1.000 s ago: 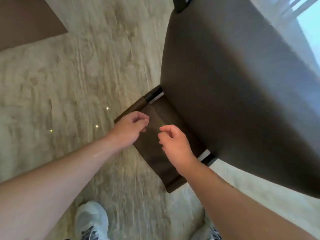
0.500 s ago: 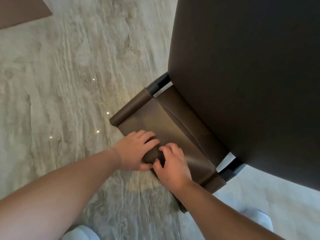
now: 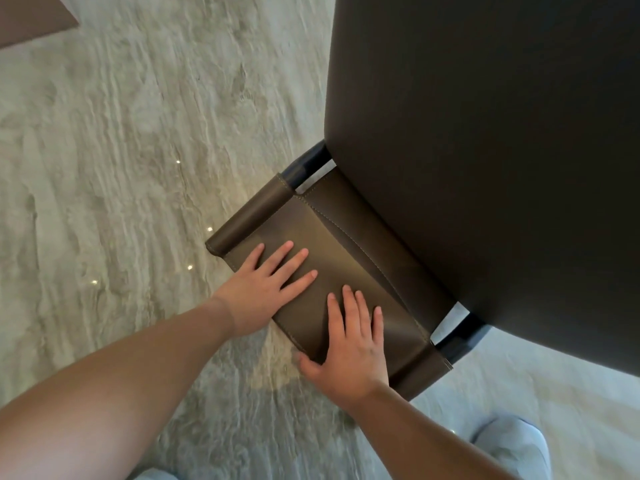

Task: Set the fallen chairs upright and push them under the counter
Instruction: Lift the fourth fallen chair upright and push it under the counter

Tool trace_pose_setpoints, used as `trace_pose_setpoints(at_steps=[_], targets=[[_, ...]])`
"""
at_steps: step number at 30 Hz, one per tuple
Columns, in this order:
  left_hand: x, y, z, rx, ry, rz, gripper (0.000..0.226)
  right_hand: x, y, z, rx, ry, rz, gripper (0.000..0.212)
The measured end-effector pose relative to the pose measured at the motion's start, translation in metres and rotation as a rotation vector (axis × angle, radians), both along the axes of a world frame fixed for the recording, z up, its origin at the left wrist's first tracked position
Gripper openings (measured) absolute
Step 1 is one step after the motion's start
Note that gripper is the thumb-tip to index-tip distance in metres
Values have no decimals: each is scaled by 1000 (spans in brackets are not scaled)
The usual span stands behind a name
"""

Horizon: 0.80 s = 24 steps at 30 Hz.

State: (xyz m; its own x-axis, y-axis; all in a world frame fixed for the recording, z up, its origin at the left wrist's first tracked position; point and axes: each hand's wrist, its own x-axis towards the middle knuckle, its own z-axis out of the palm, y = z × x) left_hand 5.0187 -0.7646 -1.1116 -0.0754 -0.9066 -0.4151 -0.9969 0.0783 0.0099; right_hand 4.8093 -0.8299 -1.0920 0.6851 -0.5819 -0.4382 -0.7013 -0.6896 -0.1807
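Head view: brown leather chair point(image 3: 485, 150) upright on the pale marble floor point(image 3: 121, 168), dark seat filling the upper right, its low backrest point(image 3: 332, 271) slung between black frame tubes point(image 3: 304, 164) at centre frame. Left hand point(image 3: 263, 289) lies flat on the backrest's left part, fingers straight and spread, holding nothing. Right hand point(image 3: 349, 337) lies flat on the backrest's lower right part, fingers straight and close together, thumb hooked at the near edge. Both palms press on the leather. Light shoe point(image 3: 512, 445) on the floor at lower right. Brown panel point(image 3: 31, 15) in the top left corner. Counter not in view.
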Motion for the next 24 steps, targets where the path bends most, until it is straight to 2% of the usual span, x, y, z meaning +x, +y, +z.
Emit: trace_pose_setpoints(at_steps=[4, 12, 24], targets=[[-3, -2, -6, -10, 15, 9, 107, -1, 4, -5, -15, 77, 49, 107], [-2, -5, 1, 24, 7, -35, 113, 14, 14, -3, -18, 132, 7, 115], [-4, -11, 27, 186, -33, -35, 102, 9, 17, 9, 54, 156, -24, 117]])
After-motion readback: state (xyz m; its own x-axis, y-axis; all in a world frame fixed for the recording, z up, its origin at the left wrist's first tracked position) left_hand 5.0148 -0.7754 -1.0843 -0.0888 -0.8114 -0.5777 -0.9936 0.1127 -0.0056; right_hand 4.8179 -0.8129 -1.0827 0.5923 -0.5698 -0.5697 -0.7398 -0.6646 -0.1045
